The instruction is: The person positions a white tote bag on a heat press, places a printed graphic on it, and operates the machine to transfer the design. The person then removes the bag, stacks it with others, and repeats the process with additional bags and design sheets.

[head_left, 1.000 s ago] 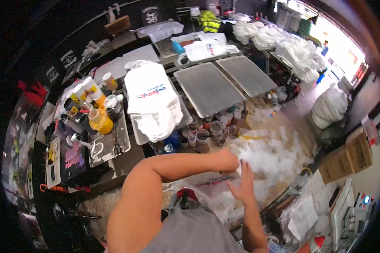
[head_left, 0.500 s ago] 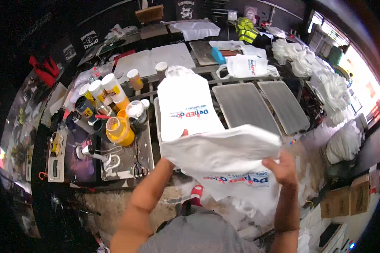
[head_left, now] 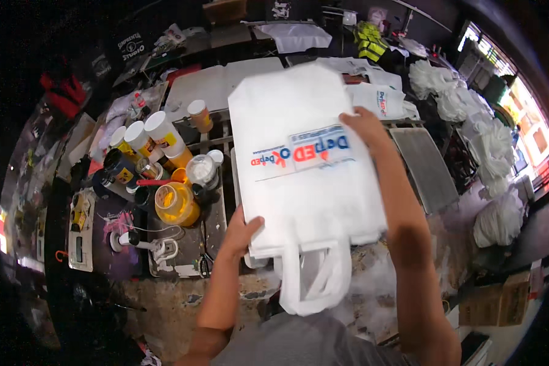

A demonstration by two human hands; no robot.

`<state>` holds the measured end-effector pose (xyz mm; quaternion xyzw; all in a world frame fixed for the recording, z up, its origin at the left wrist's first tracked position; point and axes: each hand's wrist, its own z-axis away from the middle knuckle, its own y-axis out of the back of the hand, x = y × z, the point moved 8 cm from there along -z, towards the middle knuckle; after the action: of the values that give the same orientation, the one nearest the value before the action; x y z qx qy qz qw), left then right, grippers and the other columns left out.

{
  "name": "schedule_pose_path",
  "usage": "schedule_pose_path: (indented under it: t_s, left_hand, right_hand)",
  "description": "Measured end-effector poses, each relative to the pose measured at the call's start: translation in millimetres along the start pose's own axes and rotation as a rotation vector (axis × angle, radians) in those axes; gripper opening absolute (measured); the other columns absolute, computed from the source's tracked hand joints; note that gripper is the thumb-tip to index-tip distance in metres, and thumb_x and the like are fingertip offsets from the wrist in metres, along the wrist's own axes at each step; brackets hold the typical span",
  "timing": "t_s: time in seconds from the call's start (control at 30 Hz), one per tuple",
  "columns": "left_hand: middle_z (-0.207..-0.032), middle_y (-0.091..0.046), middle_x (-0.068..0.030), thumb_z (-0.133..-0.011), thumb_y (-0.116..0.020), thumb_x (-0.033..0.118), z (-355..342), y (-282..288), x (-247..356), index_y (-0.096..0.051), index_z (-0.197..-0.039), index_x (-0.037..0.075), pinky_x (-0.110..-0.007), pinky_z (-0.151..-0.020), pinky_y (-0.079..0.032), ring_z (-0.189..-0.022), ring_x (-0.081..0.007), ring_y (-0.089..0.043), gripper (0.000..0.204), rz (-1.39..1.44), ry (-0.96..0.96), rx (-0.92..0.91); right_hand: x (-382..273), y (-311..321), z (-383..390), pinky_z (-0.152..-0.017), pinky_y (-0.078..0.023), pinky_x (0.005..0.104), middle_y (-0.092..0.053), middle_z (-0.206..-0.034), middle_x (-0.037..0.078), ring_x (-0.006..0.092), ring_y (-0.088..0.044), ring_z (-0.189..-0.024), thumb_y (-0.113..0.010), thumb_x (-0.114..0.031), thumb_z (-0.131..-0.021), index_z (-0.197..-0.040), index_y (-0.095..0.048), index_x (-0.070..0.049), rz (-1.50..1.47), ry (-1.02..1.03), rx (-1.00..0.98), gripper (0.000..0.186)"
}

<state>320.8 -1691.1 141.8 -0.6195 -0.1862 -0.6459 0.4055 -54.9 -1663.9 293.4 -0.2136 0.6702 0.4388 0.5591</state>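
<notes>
Both my hands hold a white tote bag (head_left: 305, 204) with red and blue print, spread out flat with its two loop handles (head_left: 341, 274) hanging toward me. My left hand (head_left: 243, 235) pinches the near left edge, thumb on top. Farther up, my right hand (head_left: 363, 127) grips the right edge beside the print. Layered white edges show along the bag's near side, but I cannot tell how many bags there are. The bag hides the board beneath it and whatever lies on that board; whether it touches them is unclear.
On the left stand white-lidded tubs (head_left: 163, 131), an open yellow ink tub (head_left: 177, 204), scissors (head_left: 205, 263) and a white corded tool (head_left: 146, 243). A grey board (head_left: 424, 171) lies to the right. Beyond are another printed bag (head_left: 372, 100) and bundled white bags (head_left: 491, 152).
The bag in my hands has swung up and away from me, flattening over the printed bag on the board. My right hand has moved far forward; its handles now point toward me.
</notes>
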Motion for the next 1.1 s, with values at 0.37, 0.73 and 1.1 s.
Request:
schedule_pose_path:
  t_s: [0.37, 0.73, 1.1]
  left_hand:
    - [-0.122, -0.065, -0.0156, -0.079, -0.058, 0.003, -63, 60, -72, -0.049, -0.139, -0.002, -0.032, -0.097, -0.046, -0.109, -0.0228, -0.063, 0.061, -0.432, 0.069, 0.064]
    - [-0.134, -0.057, -0.0271, -0.089, -0.061, 0.034, -33, -14, -1, -0.05, -0.14, 0.0, -0.046, -0.106, -0.042, -0.123, -0.045, -0.054, 0.062, -1.677, -0.185, 0.125]
    - [-0.095, -0.073, -0.0142, -0.086, -0.067, 0.04, 12, -97, -1, -0.057, -0.134, 0.007, -0.037, -0.086, -0.054, -0.094, -0.0331, -0.07, 0.059, -1.348, -0.114, -0.015]
  right_hand:
    - [321, 120, 188, -0.082, -0.051, 0.0347, -0.067, -0.105, 0.011, 0.0199, -0.063, -0.094, -0.074, -0.028, -0.087, -0.121, -0.061, 0.0, 0.236, -0.202, 0.342, 0.046]
    - [601, 109, 793, -0.079, -0.051, 0.0534, -0.067, -0.097, 0.025, 0.0415, -0.065, -0.086, -0.063, -0.038, -0.09, -0.116, -0.063, 0.002, 0.509, -1.191, 0.259, 0.048]
    - [640, 83, 874, -0.072, -0.051, 0.0494, -0.068, -0.088, 0.02, 0.0365, -0.065, -0.078, -0.064, -0.041, -0.089, -0.102, -0.066, 0.0, 0.205, -1.251, 0.213, 0.042]
